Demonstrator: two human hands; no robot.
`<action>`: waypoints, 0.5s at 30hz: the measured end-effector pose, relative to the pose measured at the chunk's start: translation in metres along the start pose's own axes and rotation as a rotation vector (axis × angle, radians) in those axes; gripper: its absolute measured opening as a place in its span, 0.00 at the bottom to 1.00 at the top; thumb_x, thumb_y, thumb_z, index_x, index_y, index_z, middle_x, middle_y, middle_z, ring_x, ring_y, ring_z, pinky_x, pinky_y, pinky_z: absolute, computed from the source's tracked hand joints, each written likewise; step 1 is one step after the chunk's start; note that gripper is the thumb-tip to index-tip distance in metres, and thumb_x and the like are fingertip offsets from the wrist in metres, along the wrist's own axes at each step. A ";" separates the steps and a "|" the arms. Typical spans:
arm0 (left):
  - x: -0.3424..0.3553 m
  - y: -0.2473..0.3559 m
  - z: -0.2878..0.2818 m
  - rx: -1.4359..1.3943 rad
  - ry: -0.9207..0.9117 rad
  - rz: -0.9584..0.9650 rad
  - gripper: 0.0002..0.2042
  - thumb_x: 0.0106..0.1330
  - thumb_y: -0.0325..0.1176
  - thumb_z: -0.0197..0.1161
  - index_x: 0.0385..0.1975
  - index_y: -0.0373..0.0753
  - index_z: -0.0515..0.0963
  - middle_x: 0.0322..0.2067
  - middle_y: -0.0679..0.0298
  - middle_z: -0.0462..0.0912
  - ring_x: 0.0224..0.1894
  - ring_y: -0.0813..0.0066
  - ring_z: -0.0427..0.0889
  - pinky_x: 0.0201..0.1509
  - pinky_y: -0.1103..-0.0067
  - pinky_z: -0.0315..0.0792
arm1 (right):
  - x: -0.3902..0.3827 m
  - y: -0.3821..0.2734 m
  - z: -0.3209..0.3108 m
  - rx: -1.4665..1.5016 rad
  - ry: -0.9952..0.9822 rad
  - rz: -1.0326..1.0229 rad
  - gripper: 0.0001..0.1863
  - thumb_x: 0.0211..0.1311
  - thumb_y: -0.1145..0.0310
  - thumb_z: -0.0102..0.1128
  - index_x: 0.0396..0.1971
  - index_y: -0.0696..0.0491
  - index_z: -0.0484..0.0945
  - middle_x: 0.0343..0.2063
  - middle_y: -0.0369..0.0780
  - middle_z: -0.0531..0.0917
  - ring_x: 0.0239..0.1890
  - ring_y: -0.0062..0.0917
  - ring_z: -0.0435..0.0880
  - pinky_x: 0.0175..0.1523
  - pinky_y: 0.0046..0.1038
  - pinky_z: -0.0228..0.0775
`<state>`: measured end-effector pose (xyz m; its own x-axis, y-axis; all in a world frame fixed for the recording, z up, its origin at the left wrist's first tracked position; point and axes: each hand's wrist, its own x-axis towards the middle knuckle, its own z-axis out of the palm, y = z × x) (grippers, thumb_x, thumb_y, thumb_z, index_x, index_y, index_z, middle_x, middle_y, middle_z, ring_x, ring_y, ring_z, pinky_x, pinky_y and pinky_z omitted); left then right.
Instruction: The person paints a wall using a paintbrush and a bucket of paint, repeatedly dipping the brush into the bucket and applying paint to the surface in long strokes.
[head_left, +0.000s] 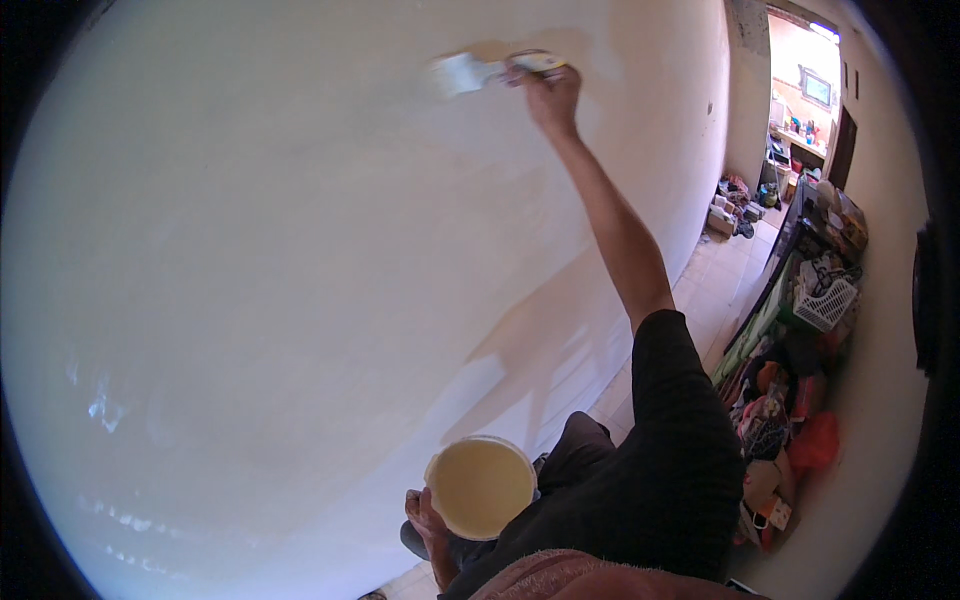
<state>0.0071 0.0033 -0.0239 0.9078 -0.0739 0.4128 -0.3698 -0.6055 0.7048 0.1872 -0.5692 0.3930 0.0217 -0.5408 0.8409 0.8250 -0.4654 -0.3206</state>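
Left hand [427, 512] clamped on the left side of the bucket [484, 438], which contains cream-coloured paint [484, 490]. Right hand [553, 92], raised well above the bucket, closed around the handle of a brush [462, 75]; its pale bristles are at the wall [250, 250], exact contact unclear. Well to the right of the bucket: white basket [825, 303] and, lower, a red bag [815, 442].

Pale tiled floor [706, 300], brightly lit doorway [790, 48] – heaped belongings [812, 440] along the right-hand wall [886, 400]
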 end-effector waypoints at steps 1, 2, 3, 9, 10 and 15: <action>0.002 0.002 0.003 0.082 -0.010 0.099 0.11 0.60 0.32 0.56 0.20 0.32 0.67 0.19 0.55 0.65 0.21 0.57 0.66 0.25 0.63 0.59 | 0.017 0.022 -0.029 -0.031 0.091 0.033 0.05 0.52 0.70 0.68 0.25 0.56 0.84 0.22 0.36 0.85 0.25 0.19 0.82 0.34 0.24 0.75; 0.004 0.007 0.003 0.157 -0.010 0.201 0.11 0.60 0.32 0.56 0.20 0.32 0.68 0.19 0.55 0.65 0.21 0.57 0.66 0.25 0.63 0.59 | 0.036 0.041 -0.058 -0.312 0.106 -0.092 0.07 0.52 0.66 0.68 0.22 0.54 0.84 0.20 0.36 0.85 0.23 0.23 0.82 0.34 0.27 0.74; 0.004 0.009 0.000 0.243 -0.003 0.297 0.11 0.60 0.31 0.57 0.20 0.32 0.68 0.19 0.55 0.65 0.21 0.57 0.67 0.24 0.64 0.59 | 0.046 0.046 -0.071 -0.418 0.164 -0.144 0.11 0.51 0.61 0.68 0.21 0.53 0.84 0.18 0.37 0.84 0.23 0.27 0.83 0.34 0.29 0.73; 0.001 0.003 0.004 -0.445 0.047 -0.383 0.10 0.59 0.31 0.58 0.20 0.34 0.67 0.17 0.56 0.63 0.21 0.60 0.66 0.24 0.65 0.59 | 0.060 0.045 -0.082 -0.838 0.373 -0.132 0.10 0.48 0.63 0.69 0.21 0.54 0.83 0.21 0.43 0.85 0.25 0.36 0.84 0.33 0.34 0.74; 0.004 0.005 0.004 -0.219 0.023 -0.155 0.12 0.59 0.32 0.58 0.19 0.34 0.66 0.17 0.57 0.62 0.21 0.62 0.64 0.24 0.66 0.59 | 0.053 0.042 -0.073 -0.908 0.339 -0.239 0.11 0.50 0.61 0.70 0.23 0.55 0.84 0.20 0.41 0.85 0.24 0.29 0.85 0.32 0.31 0.74; 0.005 -0.013 0.006 -0.306 0.050 -0.274 0.16 0.59 0.35 0.57 0.17 0.36 0.60 0.14 0.61 0.58 0.21 0.72 0.58 0.24 0.71 0.58 | -0.044 -0.024 0.025 -0.368 0.115 -0.272 0.10 0.46 0.69 0.72 0.27 0.57 0.82 0.22 0.44 0.84 0.24 0.30 0.84 0.32 0.31 0.74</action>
<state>0.0175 0.0062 -0.0343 0.9730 0.1003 0.2081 -0.1642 -0.3331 0.9285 0.1804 -0.5168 0.3745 -0.2475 -0.4287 0.8689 0.5367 -0.8073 -0.2455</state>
